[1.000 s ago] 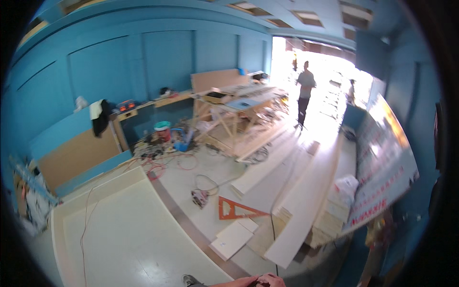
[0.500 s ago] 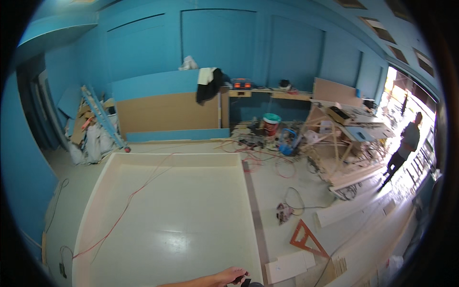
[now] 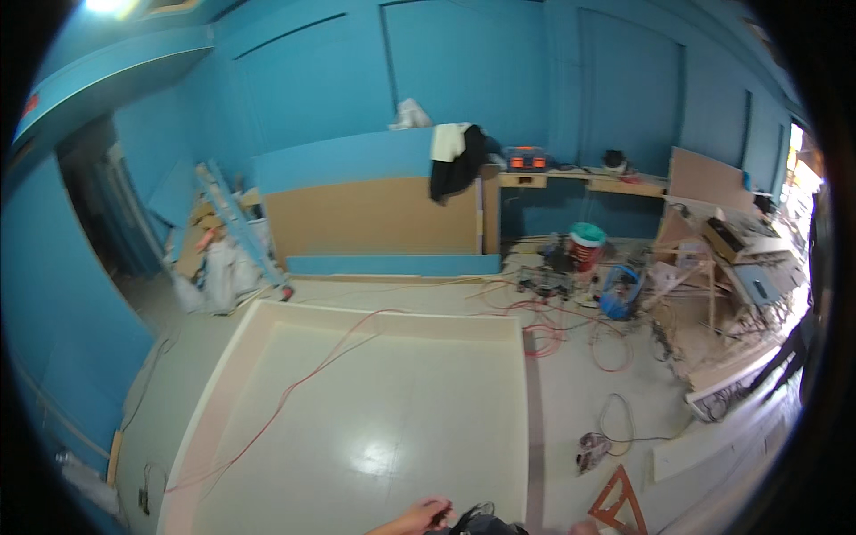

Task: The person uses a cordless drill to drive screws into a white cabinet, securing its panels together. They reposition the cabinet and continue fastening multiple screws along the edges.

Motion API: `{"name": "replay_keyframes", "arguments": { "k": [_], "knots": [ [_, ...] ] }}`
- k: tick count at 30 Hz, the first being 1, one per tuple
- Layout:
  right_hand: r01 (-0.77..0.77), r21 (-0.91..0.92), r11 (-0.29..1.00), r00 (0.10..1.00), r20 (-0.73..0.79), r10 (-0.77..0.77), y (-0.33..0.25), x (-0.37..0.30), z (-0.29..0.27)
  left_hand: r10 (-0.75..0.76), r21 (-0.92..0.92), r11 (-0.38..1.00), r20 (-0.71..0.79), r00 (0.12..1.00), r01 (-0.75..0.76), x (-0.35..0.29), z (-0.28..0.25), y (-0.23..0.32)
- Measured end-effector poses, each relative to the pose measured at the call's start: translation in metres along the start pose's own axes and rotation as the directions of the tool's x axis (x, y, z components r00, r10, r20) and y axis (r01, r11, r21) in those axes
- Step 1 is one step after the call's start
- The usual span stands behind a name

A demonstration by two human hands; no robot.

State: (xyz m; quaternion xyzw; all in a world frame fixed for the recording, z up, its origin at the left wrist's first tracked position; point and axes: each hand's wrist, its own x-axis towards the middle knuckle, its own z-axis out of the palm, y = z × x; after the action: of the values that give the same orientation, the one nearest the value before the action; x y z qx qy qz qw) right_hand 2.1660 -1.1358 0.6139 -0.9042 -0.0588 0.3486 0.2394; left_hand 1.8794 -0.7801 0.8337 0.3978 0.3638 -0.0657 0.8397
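My left hand comes in at the lower edge with its fingers closed around a small dark thing whose kind I cannot make out. Right beside it is a dark bundle with black loops on top, cut off by the lower edge. A skin-coloured patch farther right, seemingly my right hand, barely shows, and its fingers are hidden. Beyond my left hand lies a large shallow white frame with raised sides. A thin red cord runs across it.
An orange-brown triangular square lies at the lower right, near a power tool with a cord. Red hose coils beyond the frame. A bucket, a blue basket and a cluttered workbench stand farther back.
My view has swung left, so the room sits farther right. More of the dark bundle shows beside my left hand. A skin-coloured patch has appeared at the lower edge.
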Motion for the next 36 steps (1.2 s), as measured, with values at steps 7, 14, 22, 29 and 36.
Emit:
{"name": "replay_keyframes", "arguments": {
  "k": [7,14,22,29,36],
  "knots": [
    [0.427,0.354,0.832,0.904,-0.155,-0.398,-0.253,0.192,-0.020,0.067,-0.151,0.983,-0.209,0.976,-0.100,0.090,-0.052,0.094],
    [0.427,-0.126,0.895,0.897,-0.064,-0.437,-0.225,0.298,0.087,0.075,0.003,0.997,0.000,0.997,-0.075,0.220,-0.099,0.247],
    [-0.401,0.055,0.915,0.904,0.186,0.385,-0.231,0.286,0.062,0.040,0.015,0.999,0.019,0.999,-0.041,0.321,-0.132,0.405],
    [-0.346,0.014,0.938,0.935,0.092,0.343,-0.280,0.404,0.057,0.116,0.284,0.950,0.062,0.991,-0.129,0.415,-0.123,0.506],
    [0.262,0.319,0.911,0.958,-0.200,-0.206,-0.567,0.644,-0.022,0.026,0.282,0.959,-0.010,1.000,-0.022,0.464,-0.113,0.595]
  ]
}}
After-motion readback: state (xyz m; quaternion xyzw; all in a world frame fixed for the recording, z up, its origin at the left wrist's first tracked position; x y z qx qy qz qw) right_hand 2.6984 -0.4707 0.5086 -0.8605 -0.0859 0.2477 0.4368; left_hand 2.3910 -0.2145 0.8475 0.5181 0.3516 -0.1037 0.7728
